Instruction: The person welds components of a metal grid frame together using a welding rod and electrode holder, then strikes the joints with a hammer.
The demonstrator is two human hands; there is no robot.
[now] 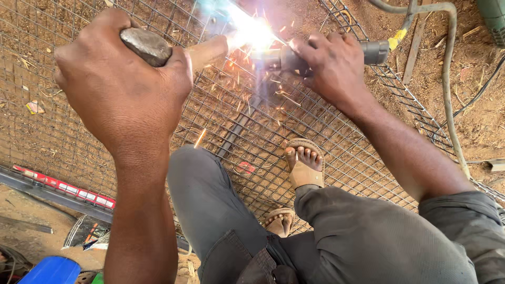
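Bare dirt ground (473, 121) carries a wire mesh panel (63, 131). Left hand (118, 89), near left, has fingers closed around a hammer handle (208, 51). Right hand (331, 66), far right, grips a welding electrode holder (286, 59); a bright arc (250, 31) burns on the mesh between both hands.

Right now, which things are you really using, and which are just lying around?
In use:
left hand gripping a hammer
right hand holding the welding electrode holder
wire mesh panel, with sparks flying at the weld
grey cable leading away from the holder

Lying about:
red spirit level
blue container
scrap of litter
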